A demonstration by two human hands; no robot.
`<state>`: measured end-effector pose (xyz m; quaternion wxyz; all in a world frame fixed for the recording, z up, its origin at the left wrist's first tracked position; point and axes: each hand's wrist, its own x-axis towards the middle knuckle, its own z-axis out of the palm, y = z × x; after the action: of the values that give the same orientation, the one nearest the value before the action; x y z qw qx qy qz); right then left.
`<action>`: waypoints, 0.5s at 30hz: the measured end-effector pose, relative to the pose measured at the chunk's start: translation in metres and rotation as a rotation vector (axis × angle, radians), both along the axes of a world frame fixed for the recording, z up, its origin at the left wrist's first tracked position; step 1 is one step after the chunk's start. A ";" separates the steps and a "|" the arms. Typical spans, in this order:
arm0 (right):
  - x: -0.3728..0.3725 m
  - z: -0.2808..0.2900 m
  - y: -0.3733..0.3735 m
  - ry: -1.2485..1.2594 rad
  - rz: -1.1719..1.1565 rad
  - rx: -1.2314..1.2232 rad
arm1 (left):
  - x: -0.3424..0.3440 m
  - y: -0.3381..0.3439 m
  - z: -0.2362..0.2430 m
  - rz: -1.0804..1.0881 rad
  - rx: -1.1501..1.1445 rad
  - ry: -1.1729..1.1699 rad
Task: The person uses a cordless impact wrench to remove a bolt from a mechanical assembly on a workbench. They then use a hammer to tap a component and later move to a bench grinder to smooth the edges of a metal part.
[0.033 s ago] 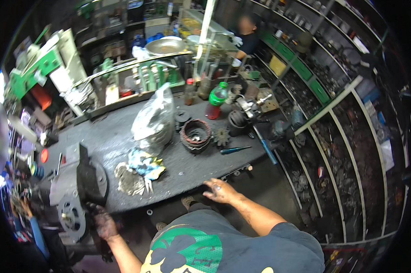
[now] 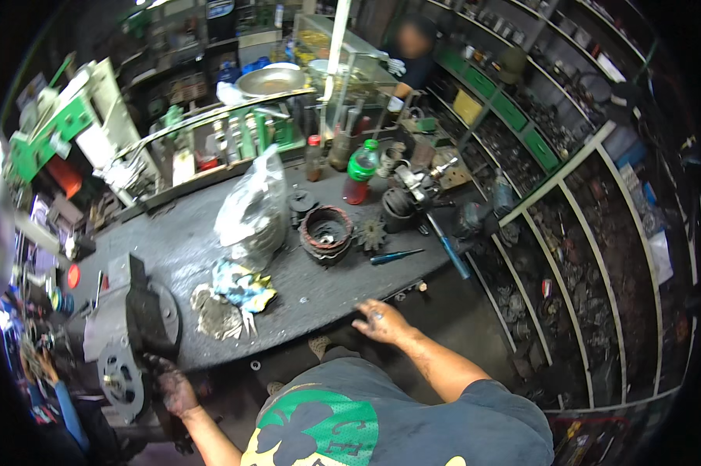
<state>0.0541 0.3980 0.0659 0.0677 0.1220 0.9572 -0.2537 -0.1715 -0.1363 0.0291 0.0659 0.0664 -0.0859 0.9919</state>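
At lower left of the frame, the grease-blackened left hand [image 2: 172, 387] is reached out to the bulky grey metal motor housing [image 2: 129, 334] at the corner of the dark workbench [image 2: 319, 291], fingers curled against its lower edge. At lower centre, the right hand [image 2: 381, 320] is laid flat on the bench's front edge, fingers loosely spread, nothing held.
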 end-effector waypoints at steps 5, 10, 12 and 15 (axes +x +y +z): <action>0.021 -0.016 0.138 0.174 -0.611 0.285 | -0.020 -0.035 -0.023 0.078 -0.100 0.009; 0.001 -0.034 0.267 0.185 -0.834 0.398 | -0.036 -0.030 -0.013 0.245 -0.140 -0.036; -0.013 -0.051 0.297 0.075 -0.807 0.414 | -0.037 -0.037 -0.007 0.292 -0.144 -0.114; -0.009 -0.091 0.353 0.026 -0.664 0.549 | -0.040 0.012 0.012 0.411 -0.151 -0.424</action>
<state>0.0449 0.7514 -0.0250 -0.0646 0.4339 0.8986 0.0010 -0.2117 -0.1241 0.0414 -0.1510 -0.1314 -0.0085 0.9797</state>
